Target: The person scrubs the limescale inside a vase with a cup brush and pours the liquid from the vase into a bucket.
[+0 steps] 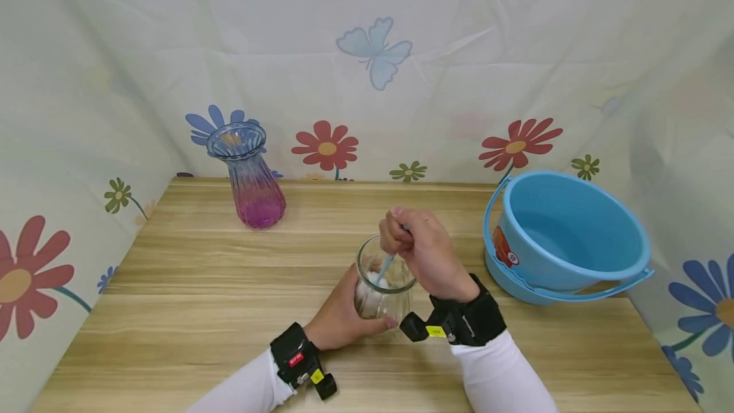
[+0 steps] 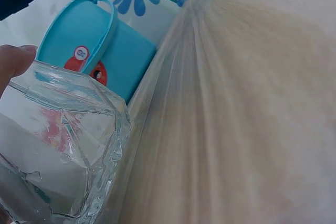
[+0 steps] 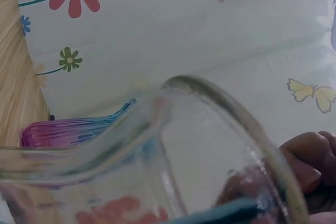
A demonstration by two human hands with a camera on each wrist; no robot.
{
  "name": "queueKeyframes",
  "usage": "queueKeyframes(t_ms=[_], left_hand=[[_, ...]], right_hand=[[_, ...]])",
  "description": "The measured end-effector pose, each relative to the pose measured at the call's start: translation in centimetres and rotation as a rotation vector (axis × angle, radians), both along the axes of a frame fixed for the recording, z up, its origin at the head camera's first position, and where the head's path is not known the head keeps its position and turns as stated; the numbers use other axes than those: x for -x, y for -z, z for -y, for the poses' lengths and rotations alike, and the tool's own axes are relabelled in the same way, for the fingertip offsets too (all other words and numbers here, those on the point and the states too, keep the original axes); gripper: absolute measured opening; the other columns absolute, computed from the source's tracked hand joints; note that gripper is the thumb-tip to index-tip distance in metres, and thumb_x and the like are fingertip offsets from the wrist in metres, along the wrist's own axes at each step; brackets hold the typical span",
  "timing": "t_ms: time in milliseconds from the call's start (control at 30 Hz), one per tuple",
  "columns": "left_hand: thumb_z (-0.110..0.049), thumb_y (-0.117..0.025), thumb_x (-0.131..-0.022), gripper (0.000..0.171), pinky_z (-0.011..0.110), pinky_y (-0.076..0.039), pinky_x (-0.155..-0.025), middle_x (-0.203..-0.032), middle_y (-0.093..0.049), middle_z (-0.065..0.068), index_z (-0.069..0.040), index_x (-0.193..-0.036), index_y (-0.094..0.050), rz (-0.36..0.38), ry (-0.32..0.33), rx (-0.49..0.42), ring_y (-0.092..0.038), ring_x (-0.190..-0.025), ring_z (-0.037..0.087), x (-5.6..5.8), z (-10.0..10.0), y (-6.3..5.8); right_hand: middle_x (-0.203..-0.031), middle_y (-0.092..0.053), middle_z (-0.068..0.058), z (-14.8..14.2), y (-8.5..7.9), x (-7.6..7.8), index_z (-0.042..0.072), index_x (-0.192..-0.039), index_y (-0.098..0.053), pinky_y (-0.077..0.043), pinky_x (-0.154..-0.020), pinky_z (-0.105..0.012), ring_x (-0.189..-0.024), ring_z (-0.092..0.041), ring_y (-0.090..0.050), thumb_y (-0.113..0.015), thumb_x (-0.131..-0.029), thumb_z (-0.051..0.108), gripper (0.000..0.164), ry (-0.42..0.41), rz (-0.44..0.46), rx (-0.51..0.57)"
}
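A clear glass jar point(image 1: 401, 303) stands near the table's middle, slightly tilted. My left hand point(image 1: 344, 311) grips its lower side, thumb in front; in the left wrist view the jar's thick faceted base point(image 2: 107, 156) shows with a fingertip on it. Above the rim my right hand point(image 1: 421, 247) holds a bottle brush by its light blue handle point(image 1: 387, 266). Its white head point(image 1: 371, 292) sits inside the jar, partly blurred by the glass. Close up in the right wrist view are the jar's rim point(image 3: 247, 121) and my curled fingers point(image 3: 310, 156).
A blue-to-pink glass vase point(image 1: 258, 190) stands at the back left of the wooden table point(image 1: 172, 311). At the right is a light blue bucket point(image 1: 573, 228), its handle hanging down in front. A flowered curtain point(image 1: 436, 101) closes off the back and sides.
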State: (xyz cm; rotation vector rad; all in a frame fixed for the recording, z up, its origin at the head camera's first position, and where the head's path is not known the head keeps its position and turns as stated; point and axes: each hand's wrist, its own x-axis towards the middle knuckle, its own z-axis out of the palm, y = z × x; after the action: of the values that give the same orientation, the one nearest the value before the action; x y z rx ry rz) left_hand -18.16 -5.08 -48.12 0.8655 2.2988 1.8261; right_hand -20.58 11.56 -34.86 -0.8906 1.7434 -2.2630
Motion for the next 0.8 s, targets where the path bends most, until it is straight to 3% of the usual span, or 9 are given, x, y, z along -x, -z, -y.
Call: queueKeyframes(t_ms=[500, 733, 800], left_hand=[[-0.022, -0.086, -0.071, 0.088, 0.042, -0.043, -0.098, -0.134, -0.05, 0.011, -0.026, -0.141, -0.033, 0.01, 0.004, 0.013, -0.049, -0.115, 0.017, 0.0, 0.1, -0.4], [-0.037, -0.086, -0.07, 0.096, 0.039, -0.045, -0.097, -0.135, -0.048, -0.001, -0.029, -0.145, -0.027, -0.016, 0.005, 0.031, -0.048, -0.116, 0.011, 1.4, -0.1, 3.2], [-0.037, -0.086, -0.07, 0.096, 0.039, -0.045, -0.097, -0.136, -0.048, 0.0, -0.028, -0.146, -0.026, -0.029, 0.006, 0.027, -0.048, -0.116, 0.012, 1.5, -0.1, 3.3]], right_hand=[[-0.06, -0.023, -0.005, 0.3, -0.1, 0.1, 0.005, -0.061, -0.026, -0.023, -0.056, -0.034, -0.054, -0.023, -0.024, -0.027, -0.107, 0.019, 0.048, 0.012, -0.088, -0.176], [-0.061, -0.023, -0.008, 0.3, -0.2, 0.0, 0.004, -0.061, -0.026, -0.026, -0.057, -0.033, -0.054, -0.025, -0.025, -0.027, -0.107, 0.02, 0.049, -0.021, -0.102, -0.251], [-0.06, -0.023, -0.008, 0.3, -0.3, -0.1, 0.004, -0.061, -0.026, -0.028, -0.058, -0.033, -0.053, -0.025, -0.026, -0.027, -0.107, 0.021, 0.049, -0.032, -0.099, -0.264]])
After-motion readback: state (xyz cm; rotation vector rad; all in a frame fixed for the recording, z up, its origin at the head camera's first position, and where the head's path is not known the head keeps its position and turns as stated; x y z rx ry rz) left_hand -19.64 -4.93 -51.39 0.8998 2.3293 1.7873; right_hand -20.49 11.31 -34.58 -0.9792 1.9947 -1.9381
